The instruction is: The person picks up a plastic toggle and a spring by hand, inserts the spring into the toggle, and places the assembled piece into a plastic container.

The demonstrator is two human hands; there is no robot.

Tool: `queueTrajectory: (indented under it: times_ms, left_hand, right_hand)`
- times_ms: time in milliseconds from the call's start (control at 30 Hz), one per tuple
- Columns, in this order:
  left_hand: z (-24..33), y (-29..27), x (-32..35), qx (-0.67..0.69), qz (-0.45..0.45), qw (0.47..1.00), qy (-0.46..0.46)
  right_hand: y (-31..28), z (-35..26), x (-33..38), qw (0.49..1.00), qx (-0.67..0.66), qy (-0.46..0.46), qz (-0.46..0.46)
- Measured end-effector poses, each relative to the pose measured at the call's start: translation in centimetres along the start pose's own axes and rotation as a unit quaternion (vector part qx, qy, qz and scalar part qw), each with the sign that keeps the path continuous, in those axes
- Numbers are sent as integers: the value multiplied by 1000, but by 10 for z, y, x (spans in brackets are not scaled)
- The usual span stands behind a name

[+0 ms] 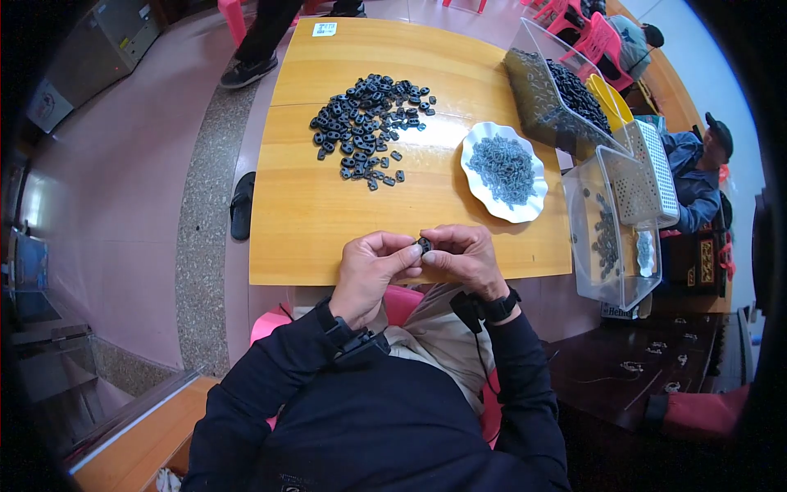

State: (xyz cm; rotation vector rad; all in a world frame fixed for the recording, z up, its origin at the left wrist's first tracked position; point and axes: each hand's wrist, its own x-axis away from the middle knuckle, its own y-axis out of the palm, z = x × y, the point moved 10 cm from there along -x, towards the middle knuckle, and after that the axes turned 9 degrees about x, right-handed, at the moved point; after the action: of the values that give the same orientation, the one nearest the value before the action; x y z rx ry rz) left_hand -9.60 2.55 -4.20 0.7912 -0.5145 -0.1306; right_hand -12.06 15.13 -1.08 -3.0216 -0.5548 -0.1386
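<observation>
Over the near edge of the wooden table (320,225), my two hands meet at a small black plastic piece (424,244). My left hand (370,266) pinches it between thumb and forefinger. From the other side, the thumb and fingers of my right hand (466,256) close on it too, hiding most of its shape. Farther off lies a loose pile of small black two-holed plastic pieces (357,135), some scattered singly at its near side. To the right of my hands, a white scalloped plate (525,215) holds a heap of small grey-blue parts (502,168), too fine to name.
A tall clear bin (533,94) of black pieces stands at the table's far right. Beside it are a yellow container (611,102), a white perforated basket (648,172) and a clear box (586,266) holding dark pieces. Other people (697,176) sit at the right.
</observation>
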Motion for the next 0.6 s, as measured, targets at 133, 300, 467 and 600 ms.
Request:
queueTrajectory:
  times_ms: [133, 300, 467, 600]
  left_hand:
    - [-1, 0, 0, 7, -3, 1000, -4]
    - [-1, 1, 1, 12, -1, 1000, -8]
    - [-2, 2, 2, 23, 0, 1000, -11]
    - [-3, 3, 2, 23, -4, 1000, -18]
  right_hand:
    - [1, 0, 0, 1000, -24, -1, -4]
    - [2, -4, 0, 1000, -8, -7, -3]
    - [0, -1, 1, 1000, 13, -6, -1]
    - [1, 1, 1, 1000, -19, 5, -6]
